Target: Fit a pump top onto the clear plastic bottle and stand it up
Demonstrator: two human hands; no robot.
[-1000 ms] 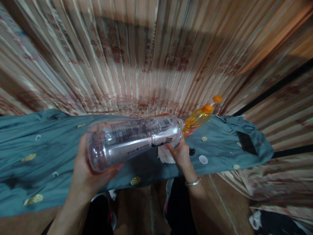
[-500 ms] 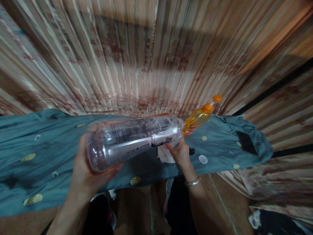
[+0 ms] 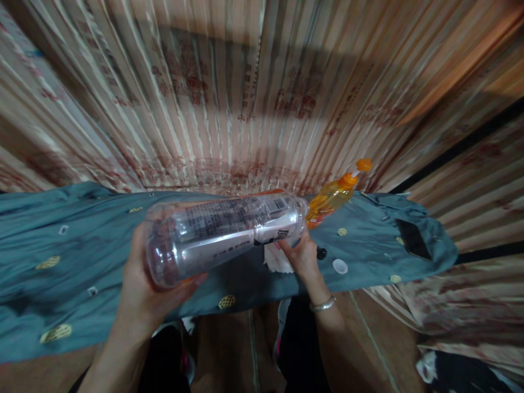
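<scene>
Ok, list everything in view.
large bottle: 1, clear, middle
second bottle: 1, yellow, beyond neck
disc: 1, white, centre right
small object: 1, black, beside disc
paper: 1, white, by bottle neck
phone: 1, black, farther right
cloth: 1, teal, beneath
curtains: uncounted, beige, around
bars: 2, black, right
floor: 1, brown, bottom
bundle: 1, dark, lower right
bracelet: 1, silver, right wrist
legs: 2, black, bottom
left hand: 1, bare, bottle base
right hand: 1, bare, bottle neck

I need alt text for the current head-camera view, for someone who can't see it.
A left hand grips the base of a clear, sideways bottle whose neck end is at the right hand. Beyond the neck is an orange-topped yellow bottle; a phone lies on the teal cloth.
</scene>
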